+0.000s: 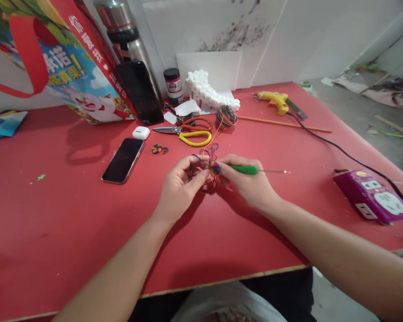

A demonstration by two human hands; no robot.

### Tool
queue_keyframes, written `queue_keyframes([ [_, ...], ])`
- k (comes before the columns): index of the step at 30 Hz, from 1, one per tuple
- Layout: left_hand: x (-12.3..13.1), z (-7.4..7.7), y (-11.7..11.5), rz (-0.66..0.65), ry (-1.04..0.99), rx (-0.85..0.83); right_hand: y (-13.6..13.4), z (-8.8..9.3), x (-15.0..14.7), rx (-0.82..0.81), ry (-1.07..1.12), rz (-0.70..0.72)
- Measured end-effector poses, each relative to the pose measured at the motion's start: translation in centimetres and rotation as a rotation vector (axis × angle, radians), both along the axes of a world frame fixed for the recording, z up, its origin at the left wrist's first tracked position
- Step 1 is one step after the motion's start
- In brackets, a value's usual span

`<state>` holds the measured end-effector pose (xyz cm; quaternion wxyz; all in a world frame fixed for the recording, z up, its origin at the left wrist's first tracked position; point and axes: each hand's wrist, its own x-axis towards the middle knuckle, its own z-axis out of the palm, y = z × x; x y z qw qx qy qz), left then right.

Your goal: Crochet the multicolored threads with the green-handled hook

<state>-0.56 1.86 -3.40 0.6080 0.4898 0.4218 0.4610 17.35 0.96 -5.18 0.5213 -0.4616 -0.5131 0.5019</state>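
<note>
The only view looks from the person's head, facing forward and down across the red surface (191, 241). Set fairly near, it puts the left hand (180, 184) and right hand (248, 182) mid-view, with the wall (322, 40) beyond and floor (351, 103) rightward.

Red tabletop (70, 232) spread wide, thin pale front edge (228, 282) running crooked below — soft shadows lay across surface. White wall (322, 44) rose behind; dark spatter (235, 38) marked white panel (174, 22) there. Grey floor (342, 107) showed at right — littered with pale scraps (356, 83), tan strip (391, 125). Light looked diffuse, rather dull.
</note>
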Motion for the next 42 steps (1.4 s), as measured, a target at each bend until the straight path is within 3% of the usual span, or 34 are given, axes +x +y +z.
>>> queue_keyframes([
  [3, 0.0, 0.1, -0.1, 0.005, -0.023, 0.034, 0.4, 0.2, 0.0, -0.206, 0.316, 0.087],
  [7, -0.2, -0.1, -0.1, 0.064, -0.036, 0.201, 0.8, 0.3, 0.0, -0.305, 0.578, 0.119],
  [11, -0.4, -0.1, -0.2, 0.101, -0.013, 0.346, 0.9, 0.4, 0.2, -0.361, 0.718, 0.195],
  [16, -0.5, -0.1, -0.2, 0.098, 0.002, 0.370, 1.1, 0.4, 0.7, -0.437, 0.883, 0.310],
  [21, -0.5, -0.3, -0.2, 0.099, 0.006, 0.366, 1.3, 0.4, 0.8, -0.396, 0.825, 0.343],
  [24, -0.5, -0.5, -0.1, 0.117, 0.017, 0.353, 1.2, 0.3, 0.6, -0.307, 0.659, 0.251],
  [26, -0.5, -0.7, 0.0, 0.168, 0.061, 0.360, 1.0, 0.2, 0.7, -0.173, 0.420, 0.095],
  [30, -0.7, -1.2, 0.4, 0.335, 0.207, 0.362, 0.4, 0.3, 1.2, 0.401, -0.240, -0.205],
  [32, -0.8, -1.2, 0.6, 0.404, 0.230, 0.376, 0.2, 0.5, 1.5, 0.656, -0.443, -0.254],
  [34, -1.0, -1.1, 0.6, 0.425, 0.235, 0.432, 0.0, 0.6, 1.7, 0.781, -0.556, -0.251],
  [36, -1.0, -0.9, 0.5, 0.361, 0.233, 0.491, -0.1, 0.7, 1.7, 0.839, -0.624, -0.224],
  [38, -0.9, -0.8, 0.3, 0.216, 0.178, 0.494, -0.3, 0.9, 1.5, 0.887, -0.659, -0.168],
  [42, -0.5, -0.9, -0.1, -0.019, -0.075, 0.263, -1.1, 1.3, 1.1, 0.970, -0.656, -0.048],
])
